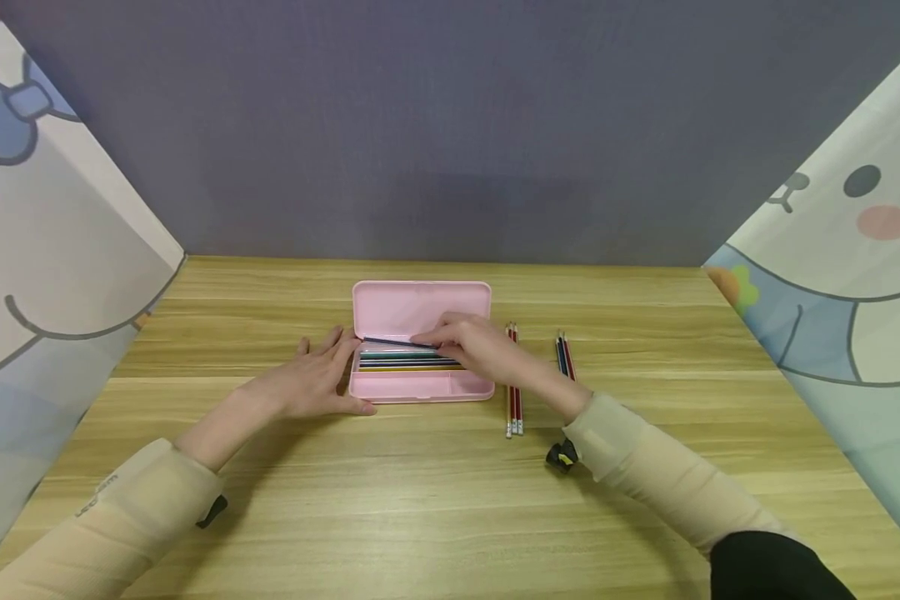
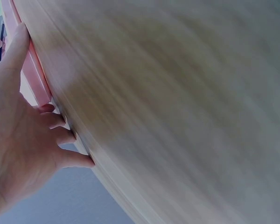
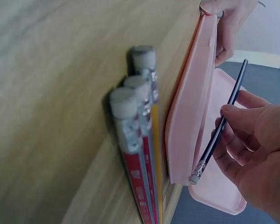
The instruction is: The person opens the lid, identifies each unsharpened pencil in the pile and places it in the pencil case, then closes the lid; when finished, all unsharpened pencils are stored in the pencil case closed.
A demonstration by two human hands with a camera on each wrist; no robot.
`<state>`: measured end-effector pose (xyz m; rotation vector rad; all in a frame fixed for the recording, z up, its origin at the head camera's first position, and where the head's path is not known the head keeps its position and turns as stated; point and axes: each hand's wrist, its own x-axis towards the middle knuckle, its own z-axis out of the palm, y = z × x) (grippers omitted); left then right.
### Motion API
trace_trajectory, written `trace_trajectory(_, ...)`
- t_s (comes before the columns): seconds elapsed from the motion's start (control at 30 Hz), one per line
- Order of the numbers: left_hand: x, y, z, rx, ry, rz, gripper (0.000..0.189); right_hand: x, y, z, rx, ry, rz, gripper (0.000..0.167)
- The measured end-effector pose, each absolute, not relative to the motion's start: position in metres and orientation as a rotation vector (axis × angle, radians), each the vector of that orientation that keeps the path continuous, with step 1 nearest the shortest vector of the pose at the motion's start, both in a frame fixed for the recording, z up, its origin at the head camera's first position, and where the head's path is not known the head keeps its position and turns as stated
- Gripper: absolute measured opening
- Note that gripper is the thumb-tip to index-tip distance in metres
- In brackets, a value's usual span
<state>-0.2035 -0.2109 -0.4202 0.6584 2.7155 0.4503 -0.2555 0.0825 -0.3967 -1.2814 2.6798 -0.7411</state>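
A pink pencil case [image 1: 401,388] lies with its lid [image 1: 412,304] folded back, and several pencils [image 1: 401,360] rest side by side in its long compartment. Over that compartment my right hand [image 1: 474,343] pinches a dark pencil [image 3: 228,105] between thumb and fingers, its white eraser end toward the case's right side. My left hand [image 1: 311,383] spreads around the left end of the case, thumb at the front edge and a fingertip at the back corner. In the left wrist view, the thumb touches the pink wall and the other fingers rest on the tabletop.
Right of the case lie red and yellow pencils [image 1: 514,400] with white erasers. Farther right, partly hidden by my right forearm, are dark and red pencils [image 1: 565,354]. A grey panel [image 1: 450,150] stands behind the wooden table [image 1: 420,500], with cartoon-printed sheets [image 1: 870,275] at both sides.
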Motion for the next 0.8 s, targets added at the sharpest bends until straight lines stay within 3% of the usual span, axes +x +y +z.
trace_trajectory(0.4, -0.203, -0.213, -0.422, 0.658, 2.711, 0.472, 0.104, -0.25, 0.073, -0.402, -1.271, 2.688, -0.59, 0.042)
trace_trajectory(0.8, -0.203, -0.211, -0.42, 0.657, 2.705, 0.494, 0.101, -0.251, 0.073, -0.411, -1.311, 2.691, -0.58, 0.034)
